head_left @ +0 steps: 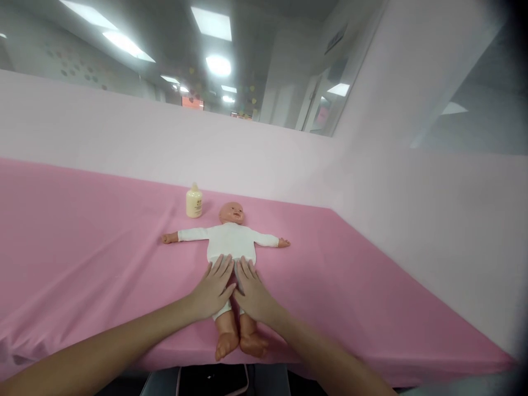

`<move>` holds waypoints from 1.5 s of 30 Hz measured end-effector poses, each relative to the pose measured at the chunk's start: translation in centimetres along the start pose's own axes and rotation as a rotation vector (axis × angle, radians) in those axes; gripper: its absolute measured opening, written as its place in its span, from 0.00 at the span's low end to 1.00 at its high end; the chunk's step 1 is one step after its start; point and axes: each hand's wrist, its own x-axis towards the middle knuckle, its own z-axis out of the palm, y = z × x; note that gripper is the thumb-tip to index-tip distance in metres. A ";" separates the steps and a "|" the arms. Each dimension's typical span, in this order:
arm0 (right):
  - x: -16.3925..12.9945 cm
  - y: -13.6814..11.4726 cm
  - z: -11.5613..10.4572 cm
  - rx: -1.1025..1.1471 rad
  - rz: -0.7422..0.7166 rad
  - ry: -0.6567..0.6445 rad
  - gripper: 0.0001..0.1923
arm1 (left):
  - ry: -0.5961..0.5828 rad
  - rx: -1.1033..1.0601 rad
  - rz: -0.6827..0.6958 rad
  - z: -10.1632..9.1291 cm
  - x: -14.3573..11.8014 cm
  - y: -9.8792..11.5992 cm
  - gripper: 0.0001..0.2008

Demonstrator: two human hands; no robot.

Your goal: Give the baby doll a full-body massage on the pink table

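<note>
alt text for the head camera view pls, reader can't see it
Two bare hands, left hand and right hand, lie flat side by side on the hips of a baby doll in a white top, lying face up with arms spread on a pink table cover. A small cream bottle stands beside its head.

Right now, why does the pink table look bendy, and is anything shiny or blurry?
In the head view, the wide lens curves the pink cloth-covered table and darkens the right corners; the ceiling light panels glare white; the baby doll in white clothes, the cream plastic bottle, the left hand and the right hand look soft but readable, with faint shadows.
</note>
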 end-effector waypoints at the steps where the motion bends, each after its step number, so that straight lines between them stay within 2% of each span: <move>1: 1.0 -0.1 -0.4 0.001 0.011 0.000 0.38 | 0.002 0.007 -0.001 -0.1 1.1 0.0 0.31; 7: 8.9 0.6 -2.5 0.025 0.102 0.039 0.34 | -0.001 0.040 -0.113 -1.6 9.7 -2.0 0.29; 9: 10.9 1.5 -2.5 0.022 0.091 0.073 0.33 | -0.007 0.034 -0.131 -1.8 11.6 -3.2 0.28; 12: 12.5 3.0 -2.1 0.063 0.074 0.088 0.33 | 0.034 0.006 -0.151 -1.7 13.1 -4.6 0.28; 16: 12.6 3.8 -1.5 0.067 0.086 0.112 0.33 | 0.062 -0.012 -0.198 -1.1 13.4 -5.2 0.28; 22: 11.3 3.0 -1.3 0.041 0.140 0.102 0.34 | 0.114 -0.075 -0.261 -0.2 12.4 -6.1 0.28; 27: 9.9 3.7 -0.9 0.144 0.122 0.075 0.37 | 0.126 -0.149 -0.138 1.0 11.4 -7.9 0.29; 31: 8.8 4.4 0.2 0.230 0.064 0.095 0.38 | 0.125 -0.238 -0.150 1.5 10.2 -8.1 0.31; 36: 8.3 5.7 0.7 0.323 0.038 0.196 0.33 | 0.202 -0.312 -0.116 1.0 8.9 -9.0 0.31; 40: 8.8 7.4 -0.3 0.310 0.182 0.267 0.32 | 0.267 -0.262 -0.183 0.3 9.1 -10.7 0.29; 42: 9.3 8.2 -0.9 0.266 0.240 0.276 0.32 | 0.259 -0.220 -0.231 -0.1 9.5 -11.4 0.29; 45: 10.5 9.0 -1.5 0.177 0.295 0.287 0.30 | 0.192 -0.152 -0.215 -0.7 10.3 -12.2 0.28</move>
